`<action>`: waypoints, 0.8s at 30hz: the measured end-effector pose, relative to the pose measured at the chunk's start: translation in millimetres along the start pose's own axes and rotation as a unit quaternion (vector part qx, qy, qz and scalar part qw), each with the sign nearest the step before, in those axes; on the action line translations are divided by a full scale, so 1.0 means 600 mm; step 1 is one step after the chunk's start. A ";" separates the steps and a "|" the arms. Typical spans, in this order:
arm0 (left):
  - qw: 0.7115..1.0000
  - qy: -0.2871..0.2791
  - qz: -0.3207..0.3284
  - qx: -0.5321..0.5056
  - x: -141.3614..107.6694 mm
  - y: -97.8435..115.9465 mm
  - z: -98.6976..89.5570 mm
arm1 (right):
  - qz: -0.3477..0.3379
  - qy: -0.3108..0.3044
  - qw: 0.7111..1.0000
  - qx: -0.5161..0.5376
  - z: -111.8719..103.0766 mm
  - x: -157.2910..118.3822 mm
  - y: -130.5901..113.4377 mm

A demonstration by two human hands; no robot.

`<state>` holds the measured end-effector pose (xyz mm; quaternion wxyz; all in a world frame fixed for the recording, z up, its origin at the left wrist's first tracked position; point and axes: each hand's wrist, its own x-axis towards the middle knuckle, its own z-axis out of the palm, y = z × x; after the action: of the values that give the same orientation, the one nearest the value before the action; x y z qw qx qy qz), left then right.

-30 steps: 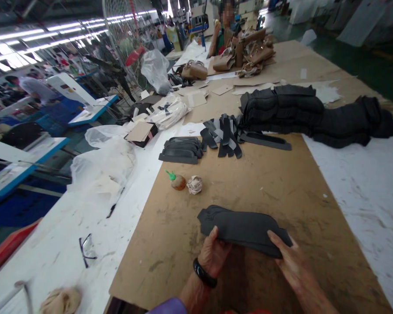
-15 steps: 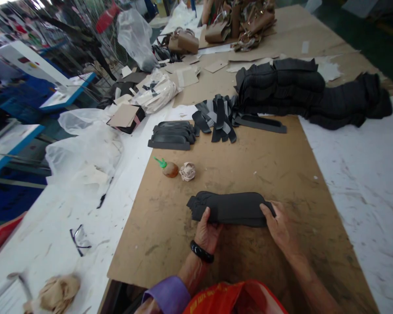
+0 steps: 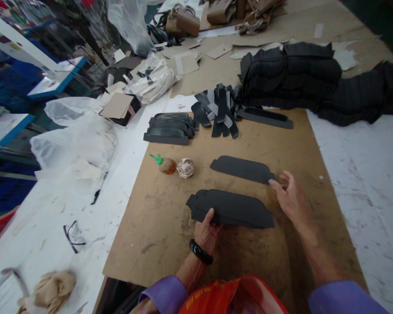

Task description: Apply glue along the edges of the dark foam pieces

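So there's a squeeze bottle (image 3: 167,165) and a crumpled paper ball (image 3: 185,168) just left of the single black piece (image 3: 240,168) lying on the cardboard (image 3: 157,226). Loose strips (image 3: 220,107) and a big dark pile (image 3: 288,78) sit behind it. Left hand (image 3: 207,233) is clamped on a black stack (image 3: 232,208), nearer the body. Right hand (image 3: 290,194) is half-curled at the single piece's right end, can't tell if it's pinching.

The left hand (image 3: 207,235) grips at 6 o'clock, left thumb (image 3: 209,215) on top, the left forearm (image 3: 190,271) slanting toward 1 o'clock. The right hand (image 3: 291,198) lies between 3 and 4 o'clock, fingers loosely bent, the right forearm (image 3: 317,250) slanting toward 11.
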<state>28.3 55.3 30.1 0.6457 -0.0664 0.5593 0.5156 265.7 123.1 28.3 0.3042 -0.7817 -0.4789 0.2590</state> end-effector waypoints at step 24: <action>0.999 -0.035 -0.015 0.032 -0.014 -0.001 -0.034 | -0.082 -0.053 0.987 -0.130 0.001 -0.059 0.008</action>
<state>16.6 36.3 29.0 0.6746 -0.0361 0.5515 0.4893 253.8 89.5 28.6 0.1944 -0.7577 -0.5866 0.2098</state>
